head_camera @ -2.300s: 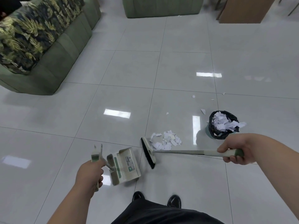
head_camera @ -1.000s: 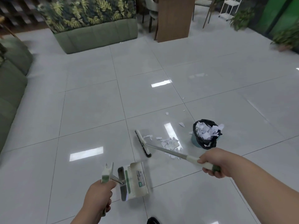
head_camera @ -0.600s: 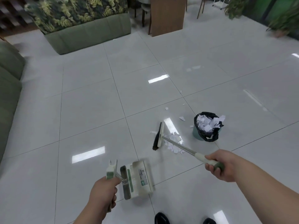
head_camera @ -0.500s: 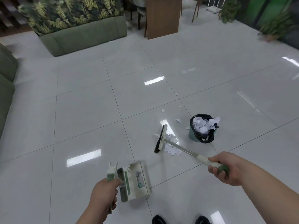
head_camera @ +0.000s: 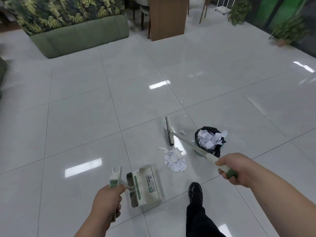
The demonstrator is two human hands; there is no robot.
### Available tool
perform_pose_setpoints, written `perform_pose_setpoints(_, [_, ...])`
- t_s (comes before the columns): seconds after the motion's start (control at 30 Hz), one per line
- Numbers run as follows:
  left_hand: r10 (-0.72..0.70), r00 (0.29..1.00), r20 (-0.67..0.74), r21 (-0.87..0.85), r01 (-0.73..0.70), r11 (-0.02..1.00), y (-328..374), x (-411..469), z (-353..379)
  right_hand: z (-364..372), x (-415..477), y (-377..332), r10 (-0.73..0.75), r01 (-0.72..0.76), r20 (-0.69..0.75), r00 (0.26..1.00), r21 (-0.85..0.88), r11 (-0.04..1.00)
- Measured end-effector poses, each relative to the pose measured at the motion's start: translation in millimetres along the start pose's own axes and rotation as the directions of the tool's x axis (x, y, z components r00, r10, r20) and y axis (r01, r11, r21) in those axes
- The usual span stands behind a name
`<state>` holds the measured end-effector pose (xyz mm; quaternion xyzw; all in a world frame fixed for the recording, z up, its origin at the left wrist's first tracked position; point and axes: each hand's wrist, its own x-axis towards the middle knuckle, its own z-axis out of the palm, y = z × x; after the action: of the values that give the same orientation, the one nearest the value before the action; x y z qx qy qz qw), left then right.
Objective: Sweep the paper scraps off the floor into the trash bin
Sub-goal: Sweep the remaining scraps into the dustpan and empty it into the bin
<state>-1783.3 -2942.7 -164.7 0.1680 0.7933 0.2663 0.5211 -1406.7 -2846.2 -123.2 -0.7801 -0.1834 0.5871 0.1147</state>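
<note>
The right hand curls its fingers round the broom, its brush beyond the scraps heaped beside the bin, while the left hand grips the dustpan close by, seemingly ready to catch them.

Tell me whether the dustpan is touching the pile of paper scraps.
Apart. The head view shows a strip of bare floor between the dustpan lip and the pile of paper scraps.
</note>
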Motion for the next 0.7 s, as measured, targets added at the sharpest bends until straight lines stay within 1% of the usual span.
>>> perform_pose_setpoints(0.17, [-0.027, 0.999, -0.034, -0.002, 0.027, 1.000, 49, 28, 43, -21, 75, -84, -0.079, 0.065, -0.065, 0.995, -0.193, 0.979])
perform_pose_setpoints(0.3, [-0.066, 0.996, -0.066, -0.014, 0.065, 0.998, 84, 42, 73, -42, 144, -160, -0.244, 0.182, -0.115, 0.963, -0.393, 0.901])
perform_pose_setpoints(0.43, [-0.113, 0.987, -0.112, -0.013, 0.112, 0.994, 113, 56, 100, -49, 205, -238, -0.226, 0.112, -0.141, 0.964, -0.557, 0.823])
perform_pose_setpoints(0.5, [-0.127, 0.982, -0.141, -0.015, 0.126, 0.992, 123, 60, 110, -48, 227, -262, -0.231, 0.110, -0.110, 0.967, -0.636, 0.764])
perform_pose_setpoints(0.6, [-0.134, 0.976, -0.172, -0.018, 0.133, 0.991, 135, 66, 120, -51, 255, -274, -0.237, 0.167, 0.003, 0.971, -0.718, 0.675])
perform_pose_setpoints(0.67, [-0.136, 0.974, -0.180, -0.017, 0.135, 0.991, 141, 69, 123, -46, 254, -283, -0.242, 0.168, 0.031, 0.970, -0.805, 0.569])
perform_pose_setpoints(0.7, [-0.135, 0.974, -0.184, -0.013, 0.135, 0.991, 143, 70, 123, -43, 248, -285, -0.246, 0.193, 0.060, 0.967, -0.803, 0.564])
